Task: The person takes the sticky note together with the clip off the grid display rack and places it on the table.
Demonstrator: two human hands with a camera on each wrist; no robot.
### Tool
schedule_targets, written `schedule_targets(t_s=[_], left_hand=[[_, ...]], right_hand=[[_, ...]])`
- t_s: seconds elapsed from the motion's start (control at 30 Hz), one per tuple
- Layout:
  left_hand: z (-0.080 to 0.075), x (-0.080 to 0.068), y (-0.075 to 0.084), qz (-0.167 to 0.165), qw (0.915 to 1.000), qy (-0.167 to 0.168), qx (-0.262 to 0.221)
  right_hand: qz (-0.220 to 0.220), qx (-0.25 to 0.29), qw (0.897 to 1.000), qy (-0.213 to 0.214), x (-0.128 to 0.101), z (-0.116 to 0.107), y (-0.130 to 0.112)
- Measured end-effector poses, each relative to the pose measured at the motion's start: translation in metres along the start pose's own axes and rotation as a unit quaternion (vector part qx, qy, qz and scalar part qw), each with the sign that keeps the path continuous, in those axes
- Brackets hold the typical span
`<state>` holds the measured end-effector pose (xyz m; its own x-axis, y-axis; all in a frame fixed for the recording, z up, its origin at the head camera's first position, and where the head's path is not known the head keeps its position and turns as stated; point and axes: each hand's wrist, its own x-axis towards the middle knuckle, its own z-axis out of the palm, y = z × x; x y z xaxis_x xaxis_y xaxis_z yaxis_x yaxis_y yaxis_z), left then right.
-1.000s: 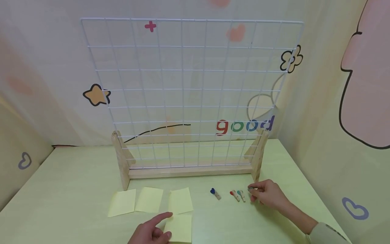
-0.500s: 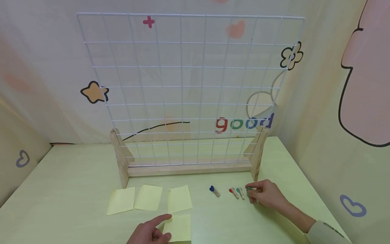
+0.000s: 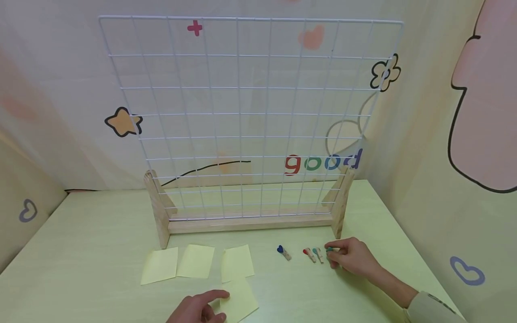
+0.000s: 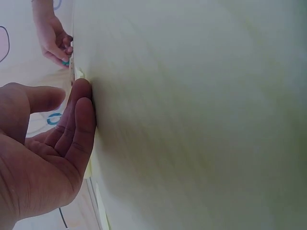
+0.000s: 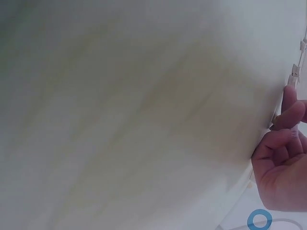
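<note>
In the head view, my left hand (image 3: pixel 197 307) is at the bottom, its index fingertip on the upper left part of a yellow paper note (image 3: pixel 241 301) that lies turned at a slant. Three more yellow notes lie behind it: a left one (image 3: pixel 159 266), a middle one (image 3: pixel 196 261) and a right one (image 3: pixel 237 264). My right hand (image 3: pixel 356 257) pinches a small clothespin with a green top (image 3: pixel 329 249), mostly hidden by the fingers. Left of it lie wooden clothespins with a teal heart (image 3: pixel 318 255), a red heart (image 3: pixel 309 255) and a dark blue heart (image 3: pixel 284 252).
Behind the notes and clothespins stands a white wire grid (image 3: pixel 254 112) on a wooden base (image 3: pixel 250 224). A printed cloth backdrop (image 3: pixel 408 148) surrounds the pale yellow table (image 3: pixel 97 237) at the back and sides.
The front note has turned, its lower end swinging right under my left index finger. My right hand keeps its hold at nearly the same spot. The view has shifted slightly.
</note>
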<state>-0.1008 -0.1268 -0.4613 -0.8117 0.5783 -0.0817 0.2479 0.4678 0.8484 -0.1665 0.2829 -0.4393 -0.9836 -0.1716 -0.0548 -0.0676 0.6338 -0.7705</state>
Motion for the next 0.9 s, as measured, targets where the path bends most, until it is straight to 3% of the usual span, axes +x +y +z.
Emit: schedule_targets(t_s=[0.2,0.57,0.9], left_hand=[[0.0,0.0,0.001,0.008,0.9997,0.008,0.023],[-0.009,0.001,0.004,-0.003,0.9999,-0.003,0.013],[-0.014,0.002,0.01,-0.003,0.9999,0.0,0.012]], right_hand=[[0.002,-0.004,1.0,0.005,-0.002,0.0,-0.001],[0.028,-0.006,1.0,0.011,-0.006,0.001,-0.001],[0.016,-0.01,1.0,0.019,-0.006,-0.002,-0.002]])
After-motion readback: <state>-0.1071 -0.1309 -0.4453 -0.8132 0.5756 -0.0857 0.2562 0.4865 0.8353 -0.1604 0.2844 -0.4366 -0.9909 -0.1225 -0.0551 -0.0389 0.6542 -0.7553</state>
